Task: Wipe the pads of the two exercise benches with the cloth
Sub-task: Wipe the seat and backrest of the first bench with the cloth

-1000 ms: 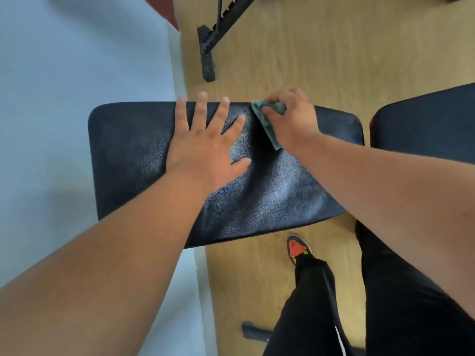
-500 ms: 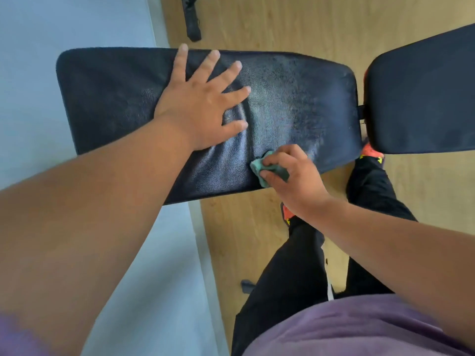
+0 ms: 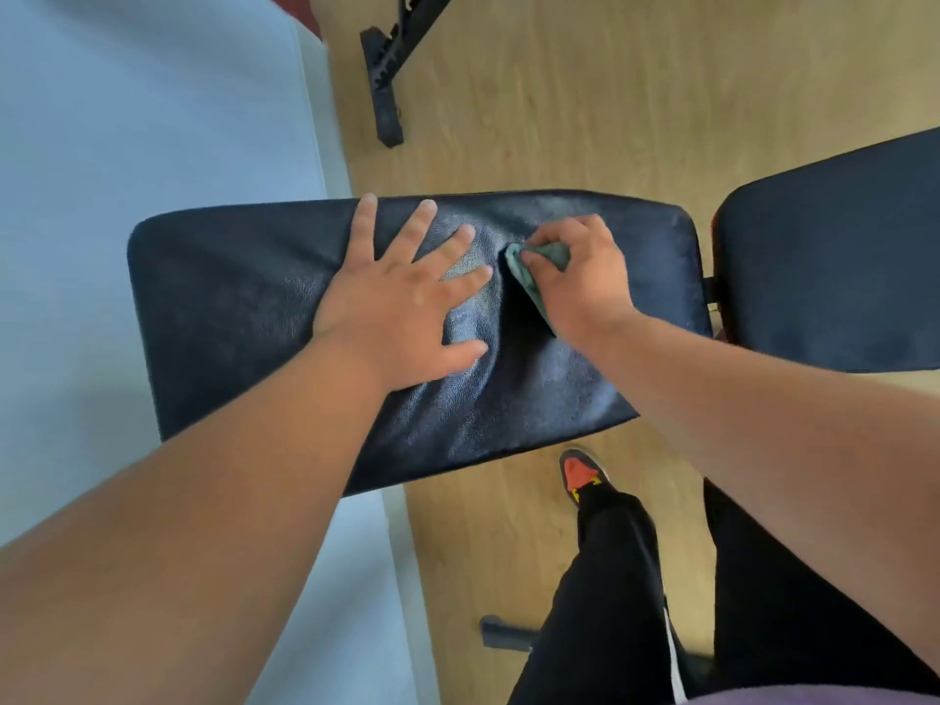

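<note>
A light wood-grain floor [image 3: 585, 104] is seen under even daylight. A pale blue-grey mat [image 3: 127, 119] is laid along its left side. A black metal frame foot [image 3: 386, 94] is set on the boards beyond.

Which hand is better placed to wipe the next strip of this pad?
Right hand: it already grips the cloth on the pad. The left hand lies flat, bracing it.

Gym or workout room: black padded bench [image 3: 254, 307] mid-frame, second pad [image 3: 834, 267] right, wood floor [image 3: 585, 104].
</note>
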